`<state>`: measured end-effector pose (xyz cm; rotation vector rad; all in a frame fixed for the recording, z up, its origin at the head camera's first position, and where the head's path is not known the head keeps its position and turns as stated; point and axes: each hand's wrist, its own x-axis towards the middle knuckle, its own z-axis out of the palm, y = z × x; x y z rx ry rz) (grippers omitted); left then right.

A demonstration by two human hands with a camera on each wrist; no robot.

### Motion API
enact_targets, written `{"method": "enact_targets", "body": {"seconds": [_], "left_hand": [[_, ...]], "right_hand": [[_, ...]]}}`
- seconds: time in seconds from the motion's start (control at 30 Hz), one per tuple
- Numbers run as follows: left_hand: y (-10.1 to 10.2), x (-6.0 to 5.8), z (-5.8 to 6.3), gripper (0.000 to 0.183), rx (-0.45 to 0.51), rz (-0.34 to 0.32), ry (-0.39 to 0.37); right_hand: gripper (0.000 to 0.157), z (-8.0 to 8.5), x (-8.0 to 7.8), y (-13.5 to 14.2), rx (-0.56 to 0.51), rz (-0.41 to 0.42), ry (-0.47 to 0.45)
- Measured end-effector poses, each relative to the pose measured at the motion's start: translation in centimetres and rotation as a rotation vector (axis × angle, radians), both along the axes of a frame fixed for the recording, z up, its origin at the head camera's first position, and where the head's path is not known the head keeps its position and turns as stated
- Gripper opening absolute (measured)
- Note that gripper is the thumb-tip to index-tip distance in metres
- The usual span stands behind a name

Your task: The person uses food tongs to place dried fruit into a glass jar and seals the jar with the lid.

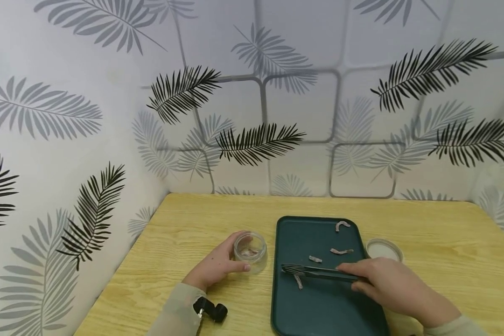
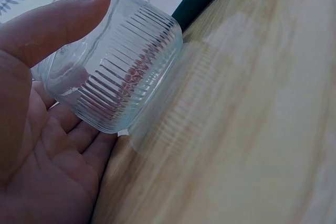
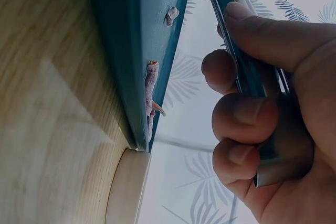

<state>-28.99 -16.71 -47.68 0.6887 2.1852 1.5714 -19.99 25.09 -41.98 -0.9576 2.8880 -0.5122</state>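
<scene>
My left hand (image 1: 212, 266) holds a small clear glass jar (image 1: 258, 267), thumb on the near side and fingers round the far side. The jar stands upright on the table, and the left wrist view shows its ribbed wall with reddish bits (image 2: 134, 74) inside. A pair of metal tongs (image 1: 327, 273) is gripped in my right hand (image 1: 388, 284). Their tips are over the left part of a dark green tray (image 1: 332, 310), just above a whitish-pink strip (image 1: 298, 283). Whether they touch it I cannot tell. A short piece (image 1: 315, 259) and two curved strips (image 1: 341, 251) lie farther back on the tray.
Right of the tray lies a round pale lid (image 1: 385, 250), partly behind my right hand. The wooden table (image 1: 210, 212) meets a leaf-patterned wall (image 1: 298, 177) at the back. A black device (image 1: 212, 309) is strapped at my left wrist.
</scene>
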Motion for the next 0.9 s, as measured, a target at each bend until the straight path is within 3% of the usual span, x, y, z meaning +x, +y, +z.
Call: {"method": "enact_targets", "body": {"seconds": [0.7,0.9], "left_hand": [[0.03,-0.04,0.02,0.08,0.012,-0.002,0.0],[-0.01,0.12,0.18,0.08,0.022,-0.002,-0.01]], "right_hand": [[0.045,0.61,0.32,0.04,0.017,-0.005,0.105],[0.047,0.66,0.39,-0.17,-0.021,0.011,0.156]]}}
